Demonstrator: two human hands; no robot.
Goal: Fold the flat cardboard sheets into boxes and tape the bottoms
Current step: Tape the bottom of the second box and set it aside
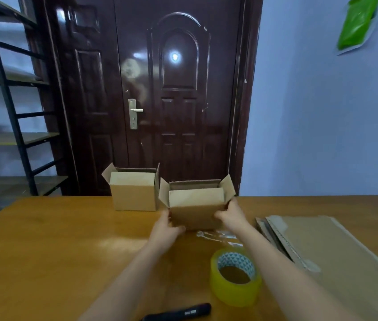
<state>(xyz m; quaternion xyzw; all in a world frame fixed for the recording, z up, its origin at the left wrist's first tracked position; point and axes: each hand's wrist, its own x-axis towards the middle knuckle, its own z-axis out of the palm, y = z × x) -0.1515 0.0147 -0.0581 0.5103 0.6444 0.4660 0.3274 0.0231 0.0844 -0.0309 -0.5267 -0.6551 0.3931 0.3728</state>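
Leftmost on the glossy wooden table (44,239), a finished cardboard box (133,193), square, flaps upright. Beside it a second matte brown box (196,208), flaps splayed, gripped at its lower corners by left hand (166,228) and right hand (232,215). Nearer, a round translucent yellow tape roll (235,276) and black pen (178,312); farthest right, stacked flat corrugated sheets (336,256).

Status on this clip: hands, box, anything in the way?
Left hand and right hand both gripping near box, upright, top flaps open. Second box stands behind-left. Tape roll and flat sheets near right arm; nothing blocking.
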